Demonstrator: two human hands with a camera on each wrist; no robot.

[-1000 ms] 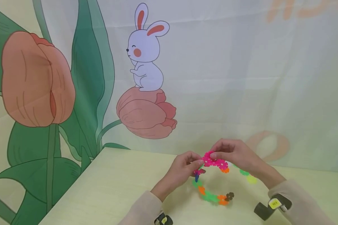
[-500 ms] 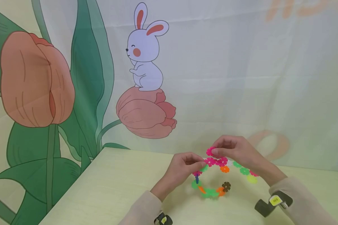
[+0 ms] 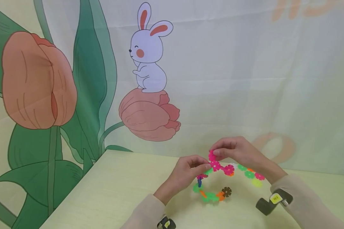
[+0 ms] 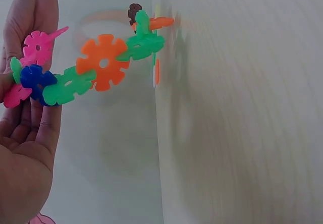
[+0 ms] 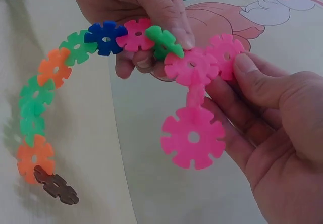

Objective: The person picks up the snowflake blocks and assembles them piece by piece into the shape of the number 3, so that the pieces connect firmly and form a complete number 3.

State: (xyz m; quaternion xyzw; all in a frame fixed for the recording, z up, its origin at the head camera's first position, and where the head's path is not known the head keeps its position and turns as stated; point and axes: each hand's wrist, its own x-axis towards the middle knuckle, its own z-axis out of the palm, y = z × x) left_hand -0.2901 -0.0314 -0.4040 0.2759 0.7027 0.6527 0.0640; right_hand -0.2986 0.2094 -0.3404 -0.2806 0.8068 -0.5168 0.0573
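— Hands first: what are they doing?

— The left hand (image 3: 186, 173) pinches the chain of snowflake discs (image 5: 55, 82) at its upper end, thumb and fingers curled round the green and pink pieces; the right hand (image 3: 238, 152) pinches a pink disc (image 5: 224, 55) at the very top, slotted beside another pink one.

— Anything different from a moment back?

— Yes; the right hand has lifted a little and the top pink disc now stands more upright; a second ago it lay flatter against its neighbours; it looks to me like the piece is being seated or turned in its slot.

— And the chain itself?

— A curved arc, held up above the table (image 3: 117, 190) towards its far edge; pink, blue, green, orange, ending in a brown disc (image 5: 56, 184) hanging low; loose discs (image 3: 250, 174) lie on the table under the right hand.
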